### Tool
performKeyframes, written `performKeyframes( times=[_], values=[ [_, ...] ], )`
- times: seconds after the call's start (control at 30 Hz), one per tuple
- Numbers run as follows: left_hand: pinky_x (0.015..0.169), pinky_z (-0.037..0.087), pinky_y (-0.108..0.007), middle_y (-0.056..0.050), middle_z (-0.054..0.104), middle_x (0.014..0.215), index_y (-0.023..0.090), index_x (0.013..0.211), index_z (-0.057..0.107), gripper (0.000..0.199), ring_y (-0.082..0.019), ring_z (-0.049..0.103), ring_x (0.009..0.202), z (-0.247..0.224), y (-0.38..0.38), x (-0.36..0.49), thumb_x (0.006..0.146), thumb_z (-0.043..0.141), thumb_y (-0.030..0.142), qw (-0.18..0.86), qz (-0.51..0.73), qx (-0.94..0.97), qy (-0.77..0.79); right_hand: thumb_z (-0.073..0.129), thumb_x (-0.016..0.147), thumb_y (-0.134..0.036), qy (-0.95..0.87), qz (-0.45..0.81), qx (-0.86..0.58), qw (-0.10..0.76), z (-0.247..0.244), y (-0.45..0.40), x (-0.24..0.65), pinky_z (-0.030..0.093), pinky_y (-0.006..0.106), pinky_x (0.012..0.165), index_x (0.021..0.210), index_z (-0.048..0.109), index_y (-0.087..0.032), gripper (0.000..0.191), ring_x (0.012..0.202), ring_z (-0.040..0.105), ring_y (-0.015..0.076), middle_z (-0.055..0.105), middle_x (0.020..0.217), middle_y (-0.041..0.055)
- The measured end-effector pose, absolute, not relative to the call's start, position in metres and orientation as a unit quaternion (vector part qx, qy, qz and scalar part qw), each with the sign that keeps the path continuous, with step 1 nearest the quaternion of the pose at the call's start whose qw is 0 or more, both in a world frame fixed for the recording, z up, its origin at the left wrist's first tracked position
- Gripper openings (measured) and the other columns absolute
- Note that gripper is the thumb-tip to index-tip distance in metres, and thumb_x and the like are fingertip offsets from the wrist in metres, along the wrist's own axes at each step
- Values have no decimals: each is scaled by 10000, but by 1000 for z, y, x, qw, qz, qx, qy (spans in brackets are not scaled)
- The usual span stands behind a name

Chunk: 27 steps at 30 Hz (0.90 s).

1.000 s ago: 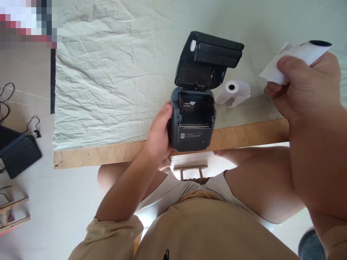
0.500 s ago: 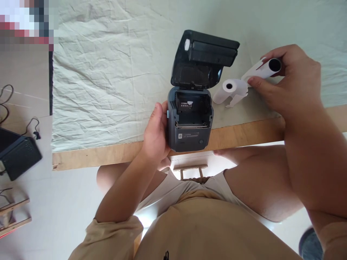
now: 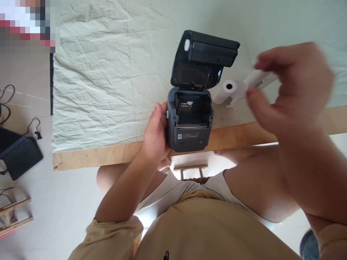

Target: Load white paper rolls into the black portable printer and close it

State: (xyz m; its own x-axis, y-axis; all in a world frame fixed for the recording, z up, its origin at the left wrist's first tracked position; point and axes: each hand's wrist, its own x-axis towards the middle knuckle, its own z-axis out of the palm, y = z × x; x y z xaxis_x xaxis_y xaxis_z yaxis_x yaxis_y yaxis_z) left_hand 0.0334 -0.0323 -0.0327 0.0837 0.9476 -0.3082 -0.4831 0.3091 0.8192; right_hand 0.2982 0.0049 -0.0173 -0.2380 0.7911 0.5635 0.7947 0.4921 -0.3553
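Note:
A dark grey portable label printer stands at the table's front edge with its lid tipped back. Its paper bay holds no roll, only a small printed sticker inside. My left hand grips the printer's left side, thumb along the edge and fingers partly hidden behind it. To the right lies a small white paper roll with a dark core and a torn loose end. Over a second white roll hovers my right hand, blurred, thumb and fingers apart; it partly hides that roll.
A wrinkled pale cloth covers the table, whose bare wooden edge runs along the front. On the floor at left are a black device with cables and a wooden rack. A wooden stool shows under the table.
My right hand has let go of the second paper roll and drawn up and right, its fingers spreading. That roll now lies lower, its dark end no longer visible. My left hand and the printer stay put.

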Motion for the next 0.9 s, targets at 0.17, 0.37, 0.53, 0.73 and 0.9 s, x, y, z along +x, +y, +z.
performKeyframes(
  times=[0.17,0.37,0.53,0.73,0.9],
  values=[
    [1130,702,-489,-93,888,1130,251,938,752,575,-393,731,1498,-32,-32,34,1062,601,791,672,521,284,444,739,1019,-362,-806,42,-556,198,-22,10,270,616,574,1114,1497,695,-280,486,1368,718,387,731,1486,163],
    [1142,696,-522,-96,882,1138,254,916,733,499,-409,740,1490,-31,-33,33,1058,645,725,676,521,280,439,708,997,-281,-789,92,-579,184,-27,16,267,633,553,1028,1440,717,-332,446,1203,778,354,803,1326,121],
    [1087,717,-507,-85,883,1107,258,940,748,533,-398,769,1446,-32,-32,33,1077,588,748,688,516,273,432,651,936,-194,-808,122,-537,210,-35,12,273,642,504,1005,1459,689,-356,548,1132,785,298,800,1347,86],
    [1066,722,-460,-55,893,1074,265,1013,812,426,-388,799,1382,-34,-37,29,986,779,688,682,523,301,414,656,998,-240,-807,123,-528,234,-40,17,276,623,448,1022,1513,698,-379,535,1147,768,280,779,1267,80],
    [1109,709,-442,-58,883,1049,260,1109,822,408,-386,794,1408,-35,-43,27,929,921,613,665,522,307,437,657,993,-250,-775,157,-566,232,-41,20,274,636,426,975,1519,637,-357,538,1092,777,260,778,1370,63]
  ],
)
